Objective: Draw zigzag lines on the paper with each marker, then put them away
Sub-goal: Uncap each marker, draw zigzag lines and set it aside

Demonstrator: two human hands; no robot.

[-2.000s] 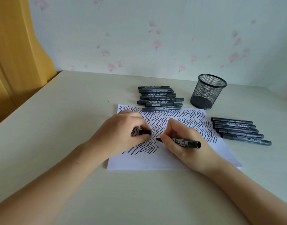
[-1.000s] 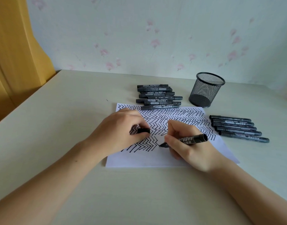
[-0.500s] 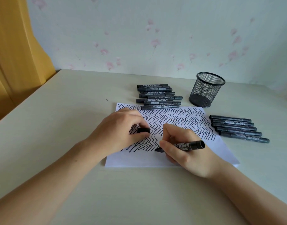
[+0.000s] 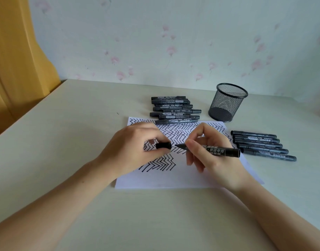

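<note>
A white sheet of paper [image 4: 175, 178] lies on the table, most of it covered with black zigzag lines. My right hand [image 4: 211, 153] holds an uncapped black marker [image 4: 219, 150] level above the sheet, tip pointing left. My left hand [image 4: 135, 149] pinches the black cap [image 4: 163, 145] between thumb and fingers. The marker tip sits just right of the cap's opening, a small gap apart.
Several black markers [image 4: 173, 110] lie stacked behind the paper. Another row of several markers [image 4: 260, 144] lies right of it. A black mesh pen cup [image 4: 227, 102] stands at the back right. A yellow curtain [image 4: 16, 51] hangs at the left.
My right hand lifted the marker off the lower zigzag row and swung its tip up and left toward the cap. My left hand rose slightly with the cap.
</note>
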